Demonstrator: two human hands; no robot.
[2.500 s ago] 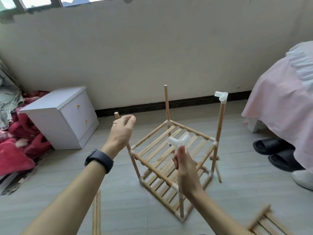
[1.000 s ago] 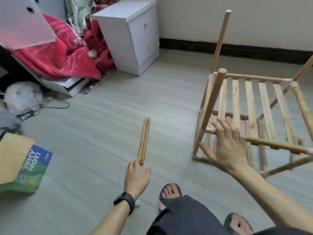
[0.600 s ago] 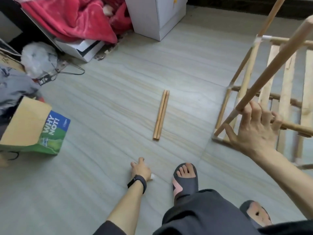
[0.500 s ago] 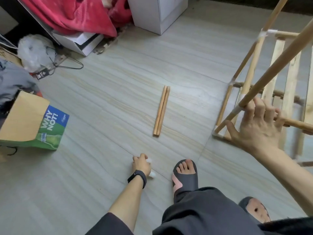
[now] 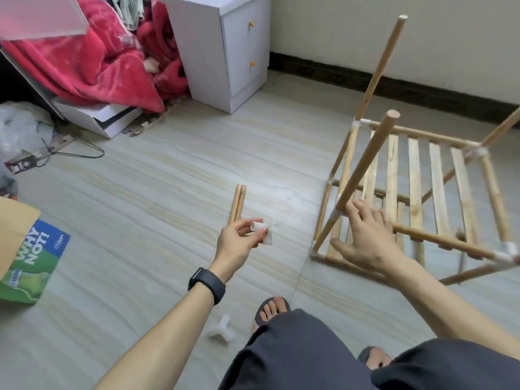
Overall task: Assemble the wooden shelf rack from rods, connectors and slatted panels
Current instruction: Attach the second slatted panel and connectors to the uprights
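The part-built wooden rack stands on the floor at the right, with slatted panels, white joints and bare rods sticking up. My left hand is raised over the floor and pinches a white plastic connector. My right hand reaches to the rack's near corner with fingers spread, close to the base of the nearest upright rod; whether it touches is unclear. Two loose rods lie side by side on the floor just beyond my left hand. Another white connector lies by my foot.
A white bedside cabinet stands at the back beside red blankets. A green and brown paper bag sits at the left edge. My sandalled foot and knees fill the bottom of the view.
My left hand picked a white connector off the floor beside my foot and lifted it. My right hand stayed at the rack's near corner. The view tilted back up.
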